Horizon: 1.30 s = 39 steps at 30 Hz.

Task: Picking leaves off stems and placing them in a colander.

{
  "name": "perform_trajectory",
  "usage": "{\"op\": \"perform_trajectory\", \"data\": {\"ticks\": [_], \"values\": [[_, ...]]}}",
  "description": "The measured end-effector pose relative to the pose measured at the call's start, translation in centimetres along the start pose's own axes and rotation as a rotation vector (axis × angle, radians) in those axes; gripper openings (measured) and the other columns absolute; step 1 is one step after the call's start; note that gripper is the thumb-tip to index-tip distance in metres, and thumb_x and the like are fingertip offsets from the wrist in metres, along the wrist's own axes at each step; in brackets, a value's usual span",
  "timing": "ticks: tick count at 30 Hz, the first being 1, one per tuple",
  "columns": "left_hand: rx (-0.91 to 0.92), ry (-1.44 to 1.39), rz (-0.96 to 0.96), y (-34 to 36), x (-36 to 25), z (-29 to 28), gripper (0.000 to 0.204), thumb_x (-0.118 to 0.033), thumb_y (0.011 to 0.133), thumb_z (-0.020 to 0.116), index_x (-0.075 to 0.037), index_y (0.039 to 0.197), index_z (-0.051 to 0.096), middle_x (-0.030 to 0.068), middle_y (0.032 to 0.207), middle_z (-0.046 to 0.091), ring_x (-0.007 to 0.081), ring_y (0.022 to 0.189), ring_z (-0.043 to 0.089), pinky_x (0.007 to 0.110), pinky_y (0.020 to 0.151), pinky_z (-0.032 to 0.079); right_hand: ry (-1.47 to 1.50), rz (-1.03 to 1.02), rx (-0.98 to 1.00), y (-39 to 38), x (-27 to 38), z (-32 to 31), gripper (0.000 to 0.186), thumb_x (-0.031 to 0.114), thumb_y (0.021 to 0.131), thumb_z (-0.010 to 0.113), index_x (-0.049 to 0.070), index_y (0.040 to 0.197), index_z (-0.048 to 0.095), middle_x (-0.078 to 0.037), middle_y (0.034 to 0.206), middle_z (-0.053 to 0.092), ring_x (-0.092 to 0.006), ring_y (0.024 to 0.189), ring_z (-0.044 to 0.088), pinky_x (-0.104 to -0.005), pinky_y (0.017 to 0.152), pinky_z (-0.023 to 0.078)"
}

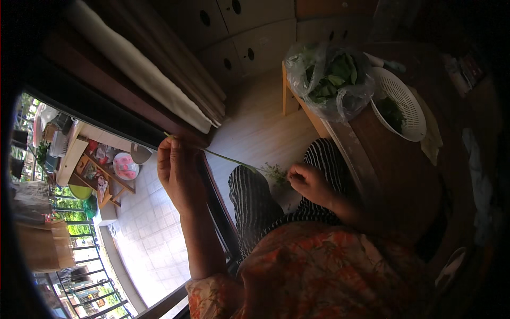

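Note:
My left hand is raised by the door frame, thumb and fingers pinched on one end of a long thin green stem. The stem slants down to the right, over my knees, to a feathery tuft of small leaves or flowers. Close beside that tuft is my right hand, its fingers curled closed above my right thigh. Whether it grips the tuft or some small piece is too dark to make out.
On the dark table at my right sit a clear plastic bag of green leaves and a white slotted basket with some greens inside. Curtains hang at upper left. A door frame borders the bright tiled balcony.

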<state>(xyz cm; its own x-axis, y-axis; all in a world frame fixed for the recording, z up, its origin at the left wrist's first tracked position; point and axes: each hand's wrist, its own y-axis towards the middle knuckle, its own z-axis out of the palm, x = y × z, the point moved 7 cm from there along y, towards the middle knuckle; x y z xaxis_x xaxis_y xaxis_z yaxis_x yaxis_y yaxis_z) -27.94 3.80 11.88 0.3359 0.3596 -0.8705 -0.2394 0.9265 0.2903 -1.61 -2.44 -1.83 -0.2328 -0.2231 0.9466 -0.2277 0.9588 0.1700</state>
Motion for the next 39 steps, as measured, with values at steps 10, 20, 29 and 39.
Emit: {"op": "perform_trajectory", "data": {"ticks": [10, 20, 29, 39], "values": [[-0.111, 0.056, 0.146, 2.0, -2.2, -1.3, 0.018, -0.018, 0.102, 0.052, -0.002, 0.105, 0.058, 0.0096, 0.091, 0.065, 0.0138, 0.081, 0.063, 0.026, 0.078, 0.05, -0.121, -0.022, -0.014, -1.4, -3.2, 0.1, 0.005, 0.002, 0.087, 0.06, -0.001, 0.088, 0.055, -0.004, 0.072, 0.05, -0.0085, 0.066, 0.048, -0.0269, 0.059, 0.041], [-0.329, 0.06, 0.189, 1.4, -3.6, -1.7, 0.016, -0.018, 0.102, 0.052, -0.004, 0.106, 0.058, 0.0092, 0.093, 0.065, 0.0135, 0.086, 0.061, 0.026, 0.079, 0.049, -0.235, 0.017, -0.028, -1.5, -5.1, 0.4, 0.012, 0.007, 0.085, 0.063, 0.001, 0.086, 0.053, -0.014, 0.074, 0.055, -0.0302, 0.068, 0.06, -0.039, 0.062, 0.046], [0.169, 0.238, -0.102, -2.9, 2.1, 2.6, 0.012, -0.012, 0.098, 0.058, -0.002, 0.103, 0.061, 0.0057, 0.092, 0.063, 0.0138, 0.085, 0.059, 0.027, 0.082, 0.046, -0.403, -0.002, -0.093, 2.5, -3.2, -0.4, 0.009, 0.007, 0.082, 0.062, 0.002, 0.085, 0.055, -0.017, 0.08, 0.06, -0.0366, 0.077, 0.063, -0.0422, 0.066, 0.049], [0.186, -0.191, 0.115, -0.8, -7.1, 0.9, 0.02, -0.019, 0.101, 0.046, -0.001, 0.098, 0.055, 0.0078, 0.087, 0.052, 0.0188, 0.082, 0.05, 0.035, 0.08, 0.046, -0.595, -0.054, -0.111, 3.5, -7.6, -0.6, 0.012, 0.008, 0.084, 0.062, 0.002, 0.082, 0.052, -0.017, 0.078, 0.055, -0.0369, 0.074, 0.059, -0.0456, 0.066, 0.048]]}}
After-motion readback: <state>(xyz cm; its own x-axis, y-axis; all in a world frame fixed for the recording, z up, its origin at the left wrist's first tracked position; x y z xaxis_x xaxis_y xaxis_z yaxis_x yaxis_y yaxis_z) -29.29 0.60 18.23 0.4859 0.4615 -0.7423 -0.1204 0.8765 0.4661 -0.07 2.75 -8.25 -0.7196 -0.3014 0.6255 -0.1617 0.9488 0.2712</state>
